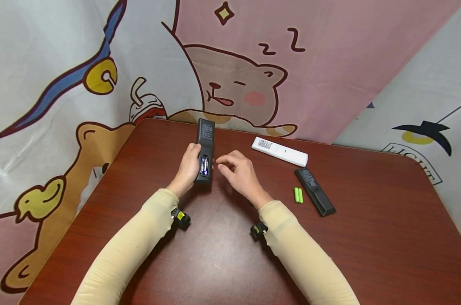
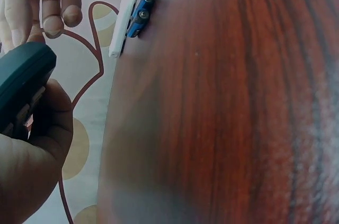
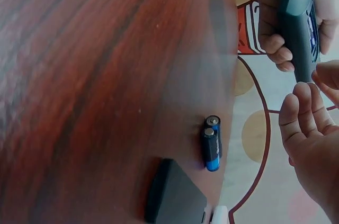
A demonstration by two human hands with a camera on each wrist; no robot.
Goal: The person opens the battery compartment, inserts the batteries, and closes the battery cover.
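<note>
My left hand (image 1: 187, 166) grips a black remote control (image 1: 205, 131) with its back towards me. The remote's battery compartment is uncovered, and blue batteries (image 1: 204, 166) lie inside it. Just to the right, my right hand (image 1: 239, 171) hovers with loosely bent fingers and nothing visible between them. In the right wrist view, the fingertips of the right hand (image 3: 312, 134) are close to the end of the remote (image 3: 296, 28); whether they touch cannot be told. The left wrist view shows the left hand (image 2: 32, 166) curled round the remote (image 2: 26, 75).
Two batteries (image 1: 298, 195), green in the head view and bluish in the wrist views, lie on the brown table (image 1: 215, 254). Beside them lies another black remote (image 1: 316, 192), face down. A white remote (image 1: 280, 151) lies behind. Printed cloth (image 1: 329, 63) hangs behind the table.
</note>
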